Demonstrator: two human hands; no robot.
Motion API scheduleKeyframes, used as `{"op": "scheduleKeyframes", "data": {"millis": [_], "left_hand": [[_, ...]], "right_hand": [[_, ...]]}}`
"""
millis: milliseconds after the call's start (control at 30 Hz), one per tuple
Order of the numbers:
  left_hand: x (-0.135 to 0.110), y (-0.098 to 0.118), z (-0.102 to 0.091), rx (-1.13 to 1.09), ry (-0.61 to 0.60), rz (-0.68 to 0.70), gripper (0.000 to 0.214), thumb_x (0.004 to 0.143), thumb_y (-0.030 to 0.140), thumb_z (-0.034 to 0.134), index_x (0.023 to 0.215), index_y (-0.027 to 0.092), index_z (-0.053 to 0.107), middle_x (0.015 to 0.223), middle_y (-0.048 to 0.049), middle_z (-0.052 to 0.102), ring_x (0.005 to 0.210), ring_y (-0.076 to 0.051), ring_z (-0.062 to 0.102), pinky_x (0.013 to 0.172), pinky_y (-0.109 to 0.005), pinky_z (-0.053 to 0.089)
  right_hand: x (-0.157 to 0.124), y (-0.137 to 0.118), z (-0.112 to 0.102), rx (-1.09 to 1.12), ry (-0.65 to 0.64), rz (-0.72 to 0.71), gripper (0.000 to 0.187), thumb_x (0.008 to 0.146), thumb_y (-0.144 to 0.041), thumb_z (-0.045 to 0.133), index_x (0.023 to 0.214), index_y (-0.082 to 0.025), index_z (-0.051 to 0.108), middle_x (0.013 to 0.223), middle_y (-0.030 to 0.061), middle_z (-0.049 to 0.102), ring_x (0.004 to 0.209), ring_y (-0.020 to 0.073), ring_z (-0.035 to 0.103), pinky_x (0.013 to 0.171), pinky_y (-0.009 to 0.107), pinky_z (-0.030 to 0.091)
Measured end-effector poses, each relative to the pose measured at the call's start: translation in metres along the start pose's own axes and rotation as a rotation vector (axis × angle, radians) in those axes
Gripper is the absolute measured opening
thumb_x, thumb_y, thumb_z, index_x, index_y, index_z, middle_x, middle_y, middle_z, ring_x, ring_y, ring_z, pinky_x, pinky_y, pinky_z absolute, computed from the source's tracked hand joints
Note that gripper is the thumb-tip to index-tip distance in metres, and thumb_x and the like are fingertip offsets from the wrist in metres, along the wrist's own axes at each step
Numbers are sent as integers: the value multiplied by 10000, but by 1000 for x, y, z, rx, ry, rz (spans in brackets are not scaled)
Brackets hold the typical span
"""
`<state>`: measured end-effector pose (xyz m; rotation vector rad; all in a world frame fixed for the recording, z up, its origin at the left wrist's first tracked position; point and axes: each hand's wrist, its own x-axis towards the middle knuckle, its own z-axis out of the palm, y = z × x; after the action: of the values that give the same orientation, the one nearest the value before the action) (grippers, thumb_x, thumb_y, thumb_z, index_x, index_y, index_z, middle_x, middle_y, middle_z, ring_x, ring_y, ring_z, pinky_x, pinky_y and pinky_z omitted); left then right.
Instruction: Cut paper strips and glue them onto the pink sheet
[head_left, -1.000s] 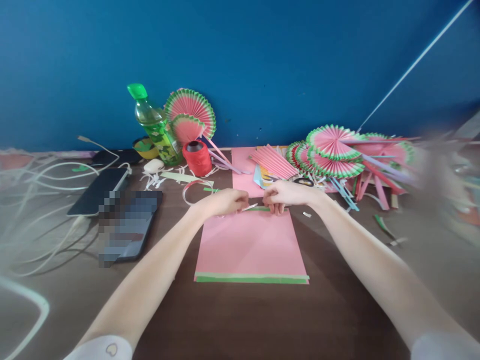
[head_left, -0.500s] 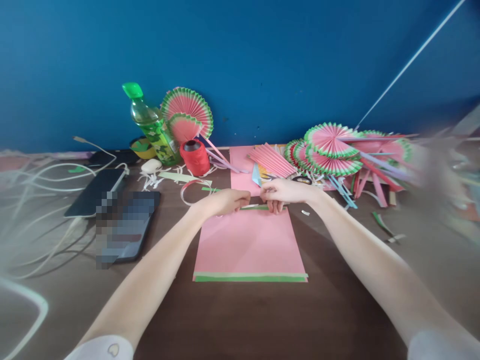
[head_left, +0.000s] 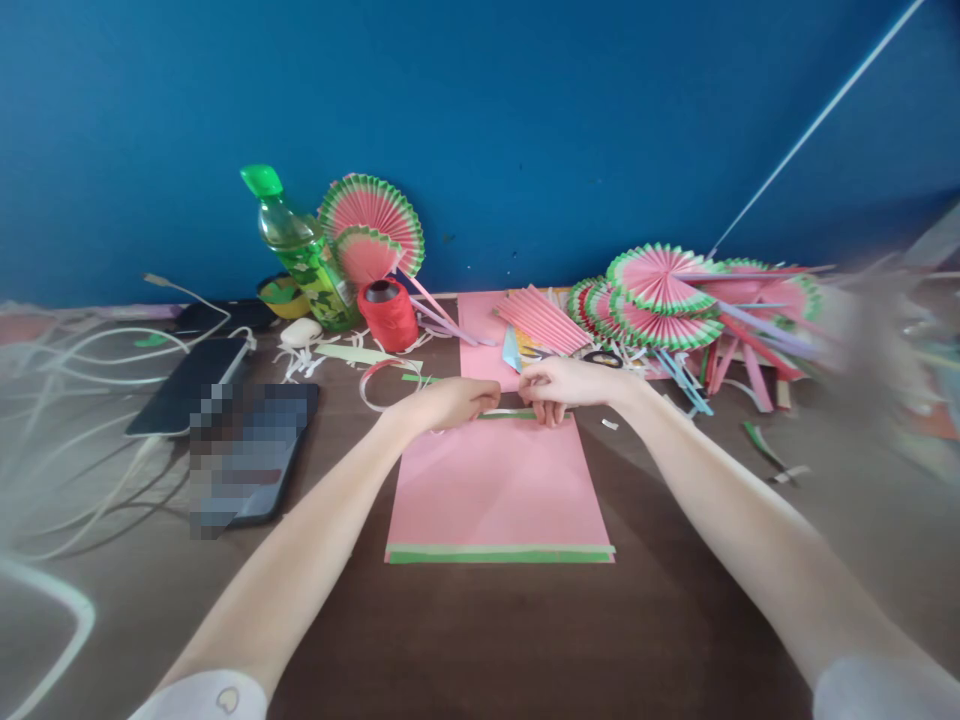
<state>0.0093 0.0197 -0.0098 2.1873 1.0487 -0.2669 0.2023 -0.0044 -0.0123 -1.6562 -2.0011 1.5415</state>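
A pink paper sheet (head_left: 495, 480) lies flat on the dark table in front of me, with light and dark green bands along its near edge. At its far edge runs a green strip (head_left: 517, 415), and over it a thin white strip (head_left: 506, 410) stretches between my hands. My left hand (head_left: 454, 402) pinches the strip's left part, fingers curled. My right hand (head_left: 562, 388) is bent over the right part, its fingers closed and its fingertips down on the sheet's edge. The strip's ends are hidden under my fingers.
Behind stand a green bottle (head_left: 304, 255), a red thread spool (head_left: 388, 316) and a pleated watermelon-coloured paper fan (head_left: 375, 215). More fans (head_left: 664, 285) pile up at right, near scissors (head_left: 602, 358). Two phones (head_left: 274, 450) (head_left: 191, 385) and white cables lie left.
My hands stay at the sheet's far edge almost unmoved. The white strip between them now looks straighter and lies closer along the green strip. The view has shifted very slightly.
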Motion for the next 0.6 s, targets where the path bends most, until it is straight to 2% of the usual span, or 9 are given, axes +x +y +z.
{"op": "scheduleKeyframes", "data": {"millis": [433,600], "left_hand": [[3,-7,0,-55,-11,48,201,802,367,311,804,238,465,713,28,499,542,-97,430,436,-189,306],[3,-6,-1,-5,-7,28,217,806,385,309,824,247,476,716,31,501,535,-97,426,444,-195,308]], "right_hand": [[2,5,-1,-27,-15,-30,81,783,-177,476,705,-155,484,610,32,650,484,100,609,451,166,478],[4,8,-1,-26,-20,-39,80,783,-200,490,716,-156,485,627,34,654,494,97,610,453,157,474]]}}
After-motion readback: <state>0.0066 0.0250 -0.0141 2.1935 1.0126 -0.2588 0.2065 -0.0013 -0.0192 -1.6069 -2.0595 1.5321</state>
